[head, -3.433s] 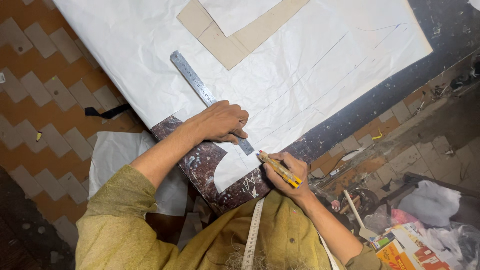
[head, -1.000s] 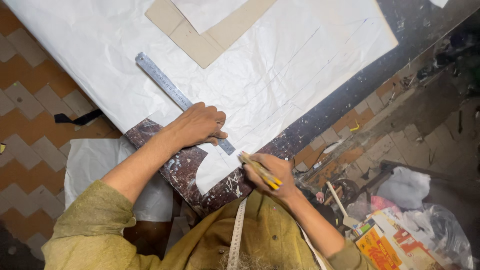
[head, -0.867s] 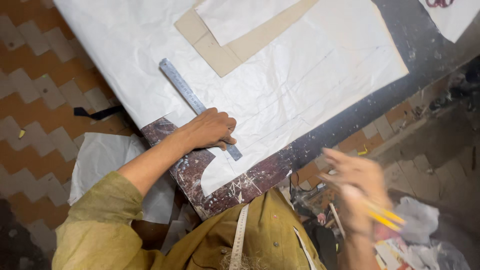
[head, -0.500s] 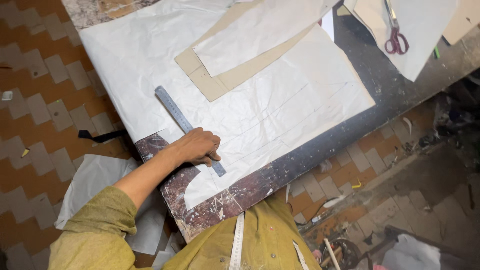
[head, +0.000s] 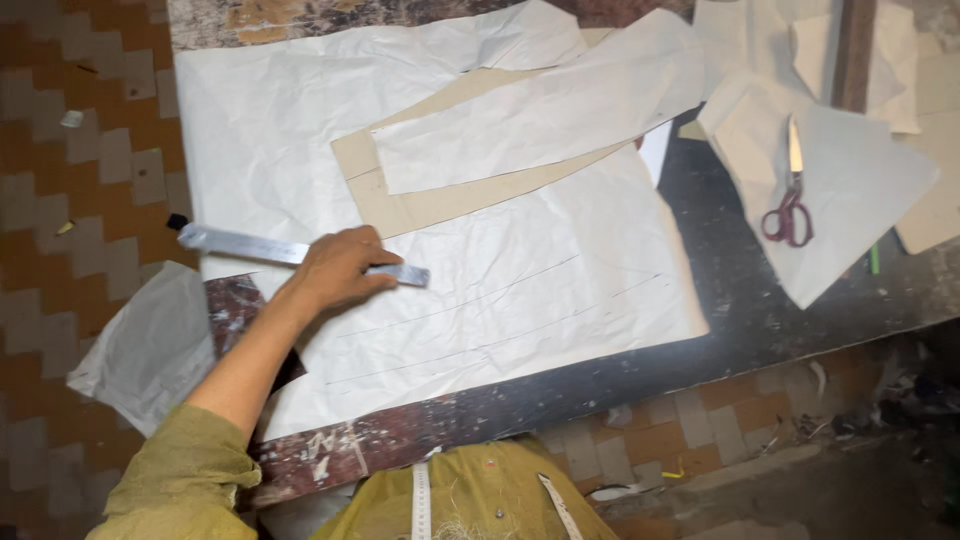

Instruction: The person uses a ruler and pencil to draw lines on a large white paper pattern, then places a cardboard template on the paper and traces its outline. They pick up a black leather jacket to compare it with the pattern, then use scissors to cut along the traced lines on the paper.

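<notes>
— From where was the scene viewed?

— A single head-worn camera was used, aimed steeply down over the person's own chest at the worktable (head: 760, 310).

— How near was it held?

— Within arm's reach: the white paper sheet (head: 500, 290) filled the middle, the left hand (head: 340, 268) was caught at centre-left, and tiled floor (head: 90, 160) was seen along the left and bottom edges. No second view was supplied.

Long metal ruler (head: 240, 245) lies flat, slightly slanted, across left edge of creased white paper (head: 520, 290).
</notes>
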Demonstrator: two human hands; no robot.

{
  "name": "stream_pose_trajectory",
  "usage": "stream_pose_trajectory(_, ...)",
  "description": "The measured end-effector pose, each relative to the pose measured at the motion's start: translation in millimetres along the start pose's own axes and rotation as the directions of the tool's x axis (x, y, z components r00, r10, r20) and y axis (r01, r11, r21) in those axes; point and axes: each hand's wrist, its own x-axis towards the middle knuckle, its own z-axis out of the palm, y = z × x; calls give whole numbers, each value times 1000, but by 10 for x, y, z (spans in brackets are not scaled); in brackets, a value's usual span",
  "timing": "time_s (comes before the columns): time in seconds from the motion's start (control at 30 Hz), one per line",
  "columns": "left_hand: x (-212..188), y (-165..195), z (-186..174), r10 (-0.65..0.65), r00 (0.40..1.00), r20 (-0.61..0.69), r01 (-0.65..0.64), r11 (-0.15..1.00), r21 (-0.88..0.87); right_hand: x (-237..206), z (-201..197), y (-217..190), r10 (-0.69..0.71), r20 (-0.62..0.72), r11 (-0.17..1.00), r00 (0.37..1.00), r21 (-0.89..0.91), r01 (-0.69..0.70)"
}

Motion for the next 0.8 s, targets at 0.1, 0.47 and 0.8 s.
stream_pose_trajectory(0.1,251,92,-100,-210,934,-289,193,977,-86,445,134,343,43,109,997,993,61,-50)
stream_pose_trajectory(0.47,1088,783,-94,-308,856,-416,225,945,-237,581,1242,1456,255,840,964,479,-183,-192)
stream_pose_trajectory(0.8,1494,3214,1358,17,1000,26,-1,857,-516,349,1817,1683,-129,980,992,150,128,17)
